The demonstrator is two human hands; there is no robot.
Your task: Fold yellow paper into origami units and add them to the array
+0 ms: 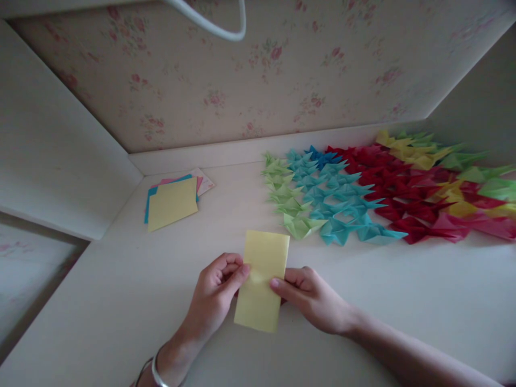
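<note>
A yellow sheet of origami paper [261,309], folded into a tall rectangle, is held up over the white table between my two hands. My left hand [217,287] pinches its left edge, the thumb on the front face. On the opposite edge, my right hand [312,298] grips the paper with its thumb in front and its curled fingers partly hidden behind. Beyond my left hand lies a small stack of square paper [173,201], yellow on top, with blue and pink sheets poking out underneath.
Rows of folded paper cranes stand at the back right: light green [300,224], blue [336,230], red [415,228] and yellow [423,156]. A floral-papered wall [242,80] closes off the back, with a white cable [217,29] hanging before it. A white panel [60,134] rises at left.
</note>
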